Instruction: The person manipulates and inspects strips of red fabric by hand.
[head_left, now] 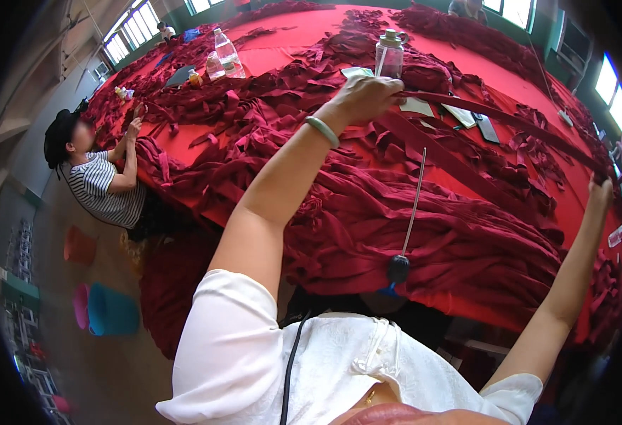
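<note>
A long dark-red fabric strip [499,113] is stretched between my two hands above the table. My left hand [368,98], with a pale bangle on its wrist, is closed on the strip's left end near a capped drink bottle [389,55]. Far out to the right, my right hand [600,193] grips the other end; its fingers are small and partly hidden there. A second stretch of strip [453,156] slopes down below the raised one. Heaps of the same dark-red fabric [368,212] cover much of the red tabletop [261,60].
A thin metal rod with a black knob [398,269] rises at the table's near edge. A phone [485,127] and papers lie beyond the strip. Clear bottles [227,55] stand far left. Another person [105,177] handles fabric at the left edge. Buckets [112,309] are on the floor.
</note>
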`<action>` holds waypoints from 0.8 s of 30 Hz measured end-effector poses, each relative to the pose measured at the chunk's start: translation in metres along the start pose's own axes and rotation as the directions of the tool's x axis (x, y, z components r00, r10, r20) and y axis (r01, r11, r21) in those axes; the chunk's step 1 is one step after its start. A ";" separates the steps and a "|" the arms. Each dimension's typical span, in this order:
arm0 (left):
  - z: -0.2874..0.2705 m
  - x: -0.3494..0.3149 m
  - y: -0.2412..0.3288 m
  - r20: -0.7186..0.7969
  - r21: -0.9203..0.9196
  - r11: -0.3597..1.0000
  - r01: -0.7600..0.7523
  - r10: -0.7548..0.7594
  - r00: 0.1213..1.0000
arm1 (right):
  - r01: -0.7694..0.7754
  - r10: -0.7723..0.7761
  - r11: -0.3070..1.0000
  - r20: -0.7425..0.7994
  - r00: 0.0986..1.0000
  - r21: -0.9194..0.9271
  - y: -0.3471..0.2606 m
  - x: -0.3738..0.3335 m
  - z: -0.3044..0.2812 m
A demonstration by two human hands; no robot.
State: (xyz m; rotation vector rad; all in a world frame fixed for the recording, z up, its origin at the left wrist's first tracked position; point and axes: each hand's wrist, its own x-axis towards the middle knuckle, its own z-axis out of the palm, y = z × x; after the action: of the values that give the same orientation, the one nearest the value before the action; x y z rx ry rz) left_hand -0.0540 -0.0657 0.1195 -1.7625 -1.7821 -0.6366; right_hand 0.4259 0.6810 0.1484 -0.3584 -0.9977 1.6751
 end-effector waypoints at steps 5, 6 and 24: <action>-0.017 -0.043 -0.057 0.138 0.017 0.932 0.362 -0.361 0.922 | -0.145 0.139 0.988 -0.111 0.984 -0.044 0.087 -0.092 -0.040; -0.017 -0.049 -0.063 0.177 -0.012 0.924 0.383 -0.375 0.910 | -0.142 0.133 0.990 -0.353 0.926 0.000 0.117 -0.111 -0.012; 0.045 0.002 0.041 0.532 -0.757 0.471 0.452 0.044 0.846 | 0.419 0.153 0.768 0.775 0.613 -0.484 0.288 -0.406 0.341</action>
State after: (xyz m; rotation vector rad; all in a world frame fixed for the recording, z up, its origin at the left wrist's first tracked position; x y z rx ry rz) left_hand -0.0158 -0.0326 0.0855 -2.5517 -2.2554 -1.5528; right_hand 0.1529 0.1554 0.0331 0.0857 -2.2361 1.2667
